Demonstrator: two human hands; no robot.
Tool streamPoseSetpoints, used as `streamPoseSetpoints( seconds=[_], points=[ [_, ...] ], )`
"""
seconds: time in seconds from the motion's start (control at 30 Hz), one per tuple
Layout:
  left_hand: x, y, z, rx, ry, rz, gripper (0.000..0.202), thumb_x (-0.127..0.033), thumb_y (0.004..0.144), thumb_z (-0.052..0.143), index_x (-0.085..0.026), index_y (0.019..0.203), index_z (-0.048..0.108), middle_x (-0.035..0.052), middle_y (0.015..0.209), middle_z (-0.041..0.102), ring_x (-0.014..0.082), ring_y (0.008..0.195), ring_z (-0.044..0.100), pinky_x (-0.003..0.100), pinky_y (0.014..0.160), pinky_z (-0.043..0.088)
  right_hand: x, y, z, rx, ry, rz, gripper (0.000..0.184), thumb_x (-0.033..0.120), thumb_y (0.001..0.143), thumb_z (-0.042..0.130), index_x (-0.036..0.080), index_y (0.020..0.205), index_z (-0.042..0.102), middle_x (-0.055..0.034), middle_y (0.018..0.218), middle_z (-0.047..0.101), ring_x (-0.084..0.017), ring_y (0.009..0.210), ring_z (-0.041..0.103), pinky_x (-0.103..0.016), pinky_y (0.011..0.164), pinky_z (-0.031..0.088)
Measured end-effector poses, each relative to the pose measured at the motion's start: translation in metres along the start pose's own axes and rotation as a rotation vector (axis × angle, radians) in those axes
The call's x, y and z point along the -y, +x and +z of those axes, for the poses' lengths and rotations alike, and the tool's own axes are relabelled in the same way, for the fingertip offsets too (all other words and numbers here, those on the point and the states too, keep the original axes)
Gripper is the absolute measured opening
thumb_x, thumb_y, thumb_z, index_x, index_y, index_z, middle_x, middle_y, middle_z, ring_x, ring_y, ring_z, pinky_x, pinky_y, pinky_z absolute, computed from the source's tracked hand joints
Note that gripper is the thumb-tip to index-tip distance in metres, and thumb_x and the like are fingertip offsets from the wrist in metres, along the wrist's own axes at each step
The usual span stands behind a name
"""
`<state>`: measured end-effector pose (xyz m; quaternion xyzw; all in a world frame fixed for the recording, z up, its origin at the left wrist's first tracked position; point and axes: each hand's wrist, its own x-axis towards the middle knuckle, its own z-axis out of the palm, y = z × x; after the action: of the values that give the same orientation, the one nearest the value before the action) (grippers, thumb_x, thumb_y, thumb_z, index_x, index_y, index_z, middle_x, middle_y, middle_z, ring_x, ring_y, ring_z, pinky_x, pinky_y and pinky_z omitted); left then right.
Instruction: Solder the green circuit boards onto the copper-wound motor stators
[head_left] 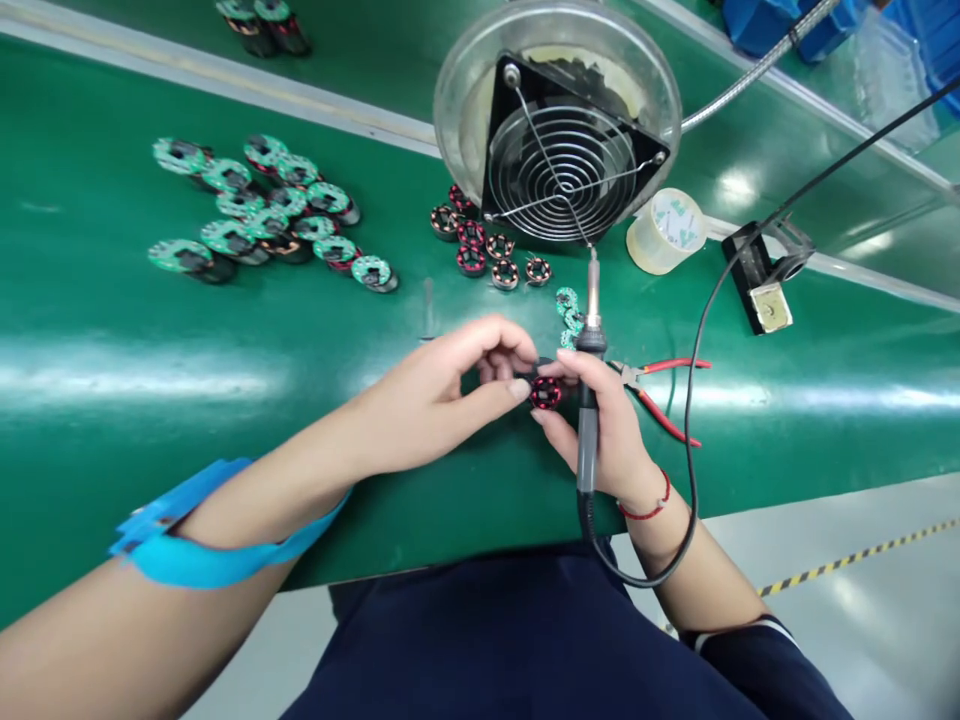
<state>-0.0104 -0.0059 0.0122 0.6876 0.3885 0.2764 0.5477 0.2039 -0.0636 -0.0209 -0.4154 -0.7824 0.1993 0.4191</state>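
Observation:
Between my two hands is a small motor stator [545, 393] with red windings, held just above the green bench. Thumb and fingers of my left hand [457, 385] pinch it from the left. My right hand [611, 430] steadies its right side with the fingertips while also carrying a soldering iron [589, 450], tip pointing away from me. Some of the right fingers are hidden behind the iron. Just beyond the hands lie several small green circuit boards [567, 300]. Red-handled cutters [660, 372] rest beside my right hand.
A fume fan [566, 185] stands at the back, with several loose stators [505, 274] in front. Several assemblies topped by green boards [289, 205] stand at left. A tape roll [666, 232] and soldering iron stand [757, 280] are at right. The iron's cable [694, 420] loops over my right forearm.

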Motion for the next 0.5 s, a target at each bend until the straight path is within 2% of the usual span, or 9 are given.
streamPoseSetpoints(
  seconds=[0.1,0.27,0.4,0.5],
  points=[
    [-0.001,0.001,0.009,0.036,-0.010,-0.127,0.025,-0.048,0.093,0.062,-0.023,0.093,0.060,-0.0002,0.078,0.066,0.0183,0.072,0.062,0.030,0.064,0.051,0.000,0.001,0.004,-0.023,-0.139,-0.039,0.052,0.025,0.109,0.061,0.033,0.157,0.044,-0.0050,0.117,0.077,-0.022,0.097,0.078,-0.039,0.085,0.069],
    [0.000,0.000,0.021,-0.051,0.049,-0.127,0.018,-0.040,0.092,0.055,-0.024,0.085,0.058,-0.0023,0.070,0.063,0.0158,0.063,0.058,0.028,0.058,0.044,0.002,0.000,0.007,-0.037,-0.262,-0.046,0.037,0.027,0.110,0.056,0.030,0.147,0.052,-0.0032,0.101,0.072,-0.022,0.086,0.074,-0.036,0.072,0.067],
    [0.002,0.001,0.023,-0.083,-0.031,-0.154,0.016,-0.037,0.090,0.059,-0.024,0.082,0.059,-0.0025,0.065,0.062,0.0152,0.059,0.057,0.027,0.054,0.044,0.002,-0.002,0.009,-0.009,-0.258,-0.010,0.040,0.025,0.109,0.056,0.032,0.148,0.051,-0.0028,0.102,0.072,-0.023,0.089,0.075,-0.038,0.074,0.067],
    [-0.001,0.003,0.021,-0.057,-0.250,-0.251,0.015,-0.034,0.088,0.065,-0.024,0.079,0.058,-0.0031,0.059,0.061,0.0140,0.054,0.056,0.026,0.053,0.045,0.004,-0.001,0.009,-0.085,-0.229,0.002,0.051,0.023,0.108,0.060,0.035,0.155,0.046,-0.0033,0.111,0.074,-0.023,0.094,0.075,-0.039,0.080,0.068]
  ],
)
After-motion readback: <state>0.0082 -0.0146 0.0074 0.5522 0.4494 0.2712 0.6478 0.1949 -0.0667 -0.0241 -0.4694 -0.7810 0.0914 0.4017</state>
